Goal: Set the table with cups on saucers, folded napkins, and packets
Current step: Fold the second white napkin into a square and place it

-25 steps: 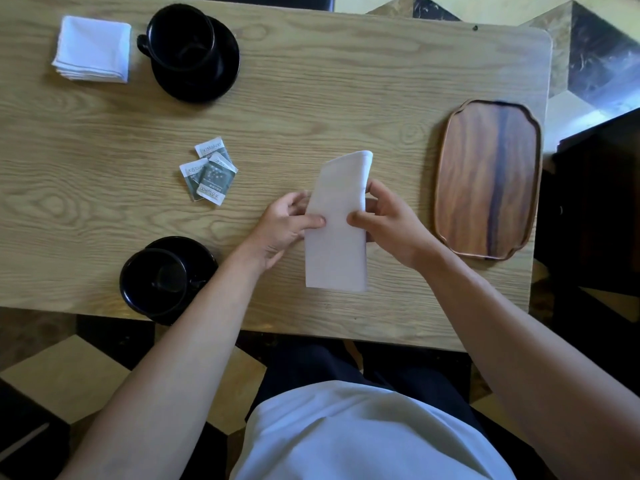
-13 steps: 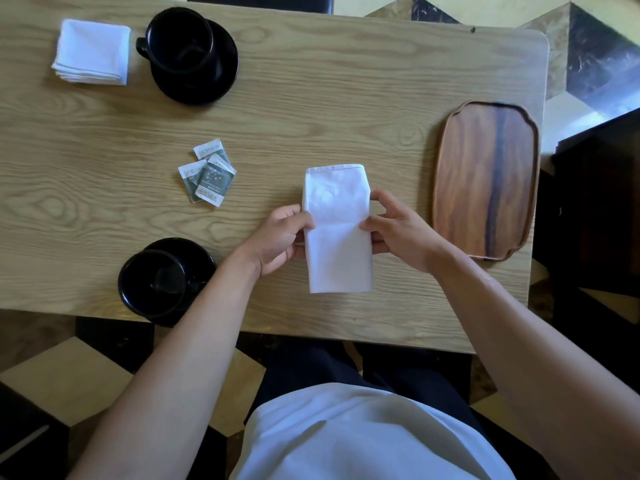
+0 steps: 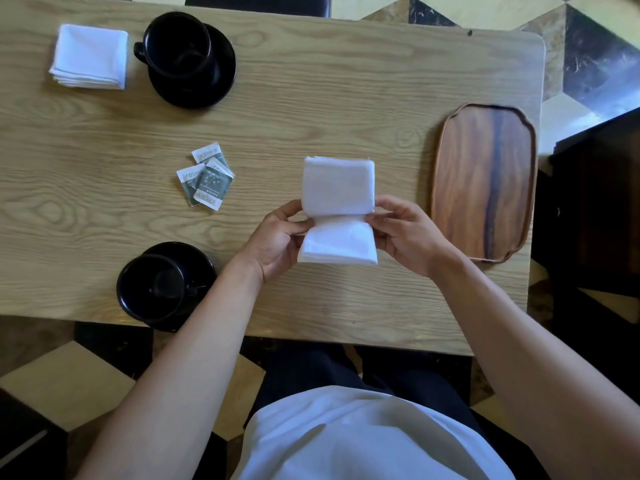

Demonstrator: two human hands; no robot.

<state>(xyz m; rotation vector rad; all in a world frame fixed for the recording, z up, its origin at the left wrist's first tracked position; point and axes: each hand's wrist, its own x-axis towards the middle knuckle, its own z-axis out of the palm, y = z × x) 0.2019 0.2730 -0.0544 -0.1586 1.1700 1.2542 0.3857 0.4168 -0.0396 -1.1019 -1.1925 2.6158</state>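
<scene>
At frame centre both my hands, left hand (image 3: 277, 237) and right hand (image 3: 410, 233), pinch the white napkin (image 3: 337, 209) at its crease to fold it square; it sits half-doubled just above the surface (image 3: 346, 98).

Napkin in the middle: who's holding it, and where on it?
Both hands hold the napkin: left hand pinches its left edge, right hand its right edge, at the fold line.

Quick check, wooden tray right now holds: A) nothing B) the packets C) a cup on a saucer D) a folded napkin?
A: the wooden tray shows only bare wood; the packets lie on the table, and both hands hold the napkin.
</scene>
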